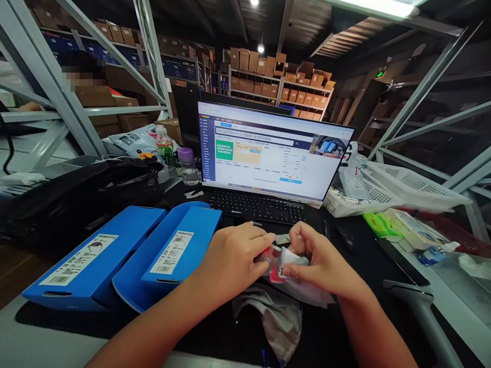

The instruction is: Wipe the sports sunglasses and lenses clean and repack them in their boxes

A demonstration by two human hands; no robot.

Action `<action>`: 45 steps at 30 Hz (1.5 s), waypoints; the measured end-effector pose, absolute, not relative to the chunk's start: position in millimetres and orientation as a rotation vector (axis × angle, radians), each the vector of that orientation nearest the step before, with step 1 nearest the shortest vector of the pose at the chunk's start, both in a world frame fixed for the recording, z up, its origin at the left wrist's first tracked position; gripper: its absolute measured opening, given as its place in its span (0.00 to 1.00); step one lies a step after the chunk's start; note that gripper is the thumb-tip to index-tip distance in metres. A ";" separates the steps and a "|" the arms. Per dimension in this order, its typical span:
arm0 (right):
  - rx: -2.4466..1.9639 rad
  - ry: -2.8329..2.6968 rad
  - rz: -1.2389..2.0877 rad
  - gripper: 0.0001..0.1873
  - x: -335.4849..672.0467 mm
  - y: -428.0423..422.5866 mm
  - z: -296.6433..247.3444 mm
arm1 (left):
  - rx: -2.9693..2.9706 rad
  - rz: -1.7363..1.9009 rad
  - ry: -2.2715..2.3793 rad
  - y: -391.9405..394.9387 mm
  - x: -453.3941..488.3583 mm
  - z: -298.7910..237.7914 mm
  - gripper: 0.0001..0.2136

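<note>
At the near edge of the black worktop (356, 312), the left hand (230, 258) and right hand (320, 260) meet over a crumpled clear plastic packet (284, 266) with red and white showing through it. Each grip is closed on the packet, with fingers and thumb pinching it from either side. The packet lies just above the worktop between the hands, its long axis running roughly side to side and sloping down to the right, where a loose tail trails below the right hand. Under the hands lies a crumpled grey fabric bag (268, 319), and a black barcode scanner (420, 317) rests at lower right. Just left of the left hand, two open blue cartons (90, 258) (178, 250) with white barcode labels lie side by side, nearly touching. Right of the hands are a green packet (383, 227) and a pale box (416, 230). Ahead sit a black keyboard (257, 207) and a lit monitor (276, 148) showing a software screen, flanked by a white plastic basket (395, 189) on the right and a water bottle with a purple cap (187, 166) on the left beside a large black bag (84, 194). Beyond, steel shelving (264, 76) carries rows of cardboard boxes.
</note>
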State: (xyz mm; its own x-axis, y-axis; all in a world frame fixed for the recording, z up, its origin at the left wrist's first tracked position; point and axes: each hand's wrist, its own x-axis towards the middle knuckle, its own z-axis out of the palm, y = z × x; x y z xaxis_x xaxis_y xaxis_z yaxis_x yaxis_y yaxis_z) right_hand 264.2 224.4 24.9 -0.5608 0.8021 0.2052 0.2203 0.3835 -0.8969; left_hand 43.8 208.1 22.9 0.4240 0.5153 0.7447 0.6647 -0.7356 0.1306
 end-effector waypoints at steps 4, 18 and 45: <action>-1.027 -2.063 0.572 0.20 239.0 214.7 16.6 | -2.436 -1.178 -0.921 208.7 51.4 14.1 0.10; -0.902 -2.070 0.858 0.28 255.9 222.4 32.8 | -2.439 -1.301 -0.904 209.3 46.2 23.8 0.09; -0.896 -2.333 1.036 0.26 269.1 227.8 41.5 | -2.624 -1.194 -0.878 204.9 61.2 9.4 0.10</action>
State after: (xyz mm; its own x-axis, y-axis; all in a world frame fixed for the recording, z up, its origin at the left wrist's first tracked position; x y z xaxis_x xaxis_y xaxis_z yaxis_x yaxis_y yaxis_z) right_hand 269.1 227.8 41.5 -0.6975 0.7061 0.1223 0.3828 0.5114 -0.7694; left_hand 61.2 204.9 9.4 0.5180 0.4549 0.7244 0.5559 -0.8227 0.1191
